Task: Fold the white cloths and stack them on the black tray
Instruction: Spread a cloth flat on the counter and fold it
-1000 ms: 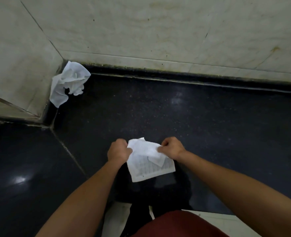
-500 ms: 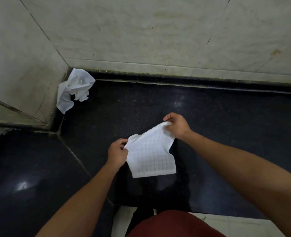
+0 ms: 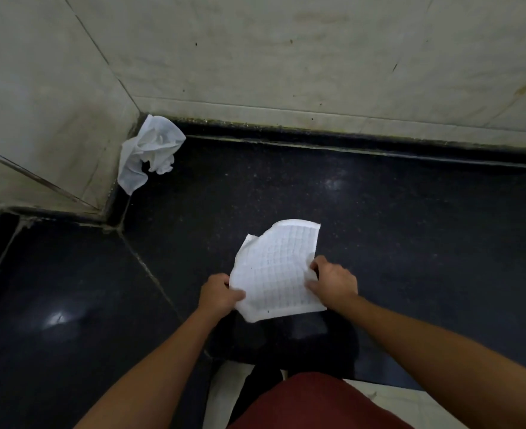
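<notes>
A white cloth with a grid pattern (image 3: 275, 267) lies spread out over the dark counter in front of me, its far left corner curled. My left hand (image 3: 220, 294) pinches its near left edge, thumb on top. On the near right edge my right hand (image 3: 333, 281) grips the cloth with curled fingers. A second white cloth (image 3: 150, 151) sits crumpled in the far left corner against the wall. A dark, tray-like shape (image 3: 286, 339) shows just below the spread cloth, indistinct against the counter.
The black speckled counter (image 3: 410, 243) runs right along a pale tiled wall (image 3: 286, 57). A seam (image 3: 150, 270) splits the counter on the left. A red garment (image 3: 311, 404) and pale floor show at the bottom edge.
The cloth was bunched between both hands, then lifted and opened. It now lies spread farther from me, and my right hand has come down from the far corner to the near right edge.
</notes>
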Demonstrator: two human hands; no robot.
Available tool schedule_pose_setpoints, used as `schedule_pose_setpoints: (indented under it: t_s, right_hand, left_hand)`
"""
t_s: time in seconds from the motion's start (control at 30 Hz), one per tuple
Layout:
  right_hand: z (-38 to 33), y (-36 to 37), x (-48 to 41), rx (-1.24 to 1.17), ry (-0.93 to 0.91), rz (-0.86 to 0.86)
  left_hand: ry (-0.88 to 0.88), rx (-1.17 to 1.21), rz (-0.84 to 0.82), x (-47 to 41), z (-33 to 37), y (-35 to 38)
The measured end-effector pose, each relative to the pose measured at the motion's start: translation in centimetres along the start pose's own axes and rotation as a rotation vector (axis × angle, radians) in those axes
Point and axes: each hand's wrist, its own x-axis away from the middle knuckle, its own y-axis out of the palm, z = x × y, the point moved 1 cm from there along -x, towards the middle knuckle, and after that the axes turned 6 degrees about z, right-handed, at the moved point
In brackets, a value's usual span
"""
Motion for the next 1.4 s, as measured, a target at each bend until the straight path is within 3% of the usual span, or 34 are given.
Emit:
schedule_pose_setpoints:
  t_s: [0.13, 0.23, 0.43, 0.6, 0.77, 0.9, 1.0, 1.1, 1.23, 1.33, 1.4]
  right_hand:
    - [0.1, -0.1, 0.6, 0.026, -0.023, -0.041]
    - [0.4, -0.9, 0.7, 0.118, -0.061, -0.065]
    - [-0.7, -3.0, -0.5, 0.119, -0.255, 0.115]
    - [-2.9, -2.8, -1.9, 0.201, -0.347, 0.026]
    - [-2.0, -1.8, -1.9, 0.247, -0.335, -0.071]
    - [-1.5, -1.9, -2.0, 0.226, -0.338, -0.087]
    - [-1.8, -2.0, -2.4, 0.216, -0.325, -0.083]
    - [-2.0, -1.9, -2.3, 0.202, -0.328, -0.063]
    - [-1.6, -2.0, -0.2, 0.156, -0.484, 0.139]
    - [-1.1, -1.3, 2.2, 0.223, -0.592, -0.020]
    - [-0.4, -0.2, 3.6, 0.322, -0.603, -0.162]
  left_hand:
    - [-0.102, -0.028, -0.156, 1.3, -0.9, -0.2]
    - [-0.079, -0.155, -0.226, 1.2, -0.4, -0.8]
    - [0.174, -0.299, 0.255, -2.7, 3.4, -1.5]
    - [0.356, -0.568, 0.230, -6.0, 6.3, -0.6]
    - [0.311, -0.640, 0.198, -7.1, 6.5, 1.1]
    - [0.154, -0.363, 0.435, -7.8, 5.7, -0.6]
    - [0.112, -0.270, 0.482, -7.4, 5.3, -1.9]
    - [0.243, -0.276, 0.423, -5.4, 4.3, -1.6]
    - [0.473, -0.472, 0.187, -1.0, 1.9, 0.6]
    - [0.610, -0.655, -0.032, 2.1, -0.3, 2.2]
    - [0.675, -0.787, -0.083, 3.5, -1.9, 2.8]
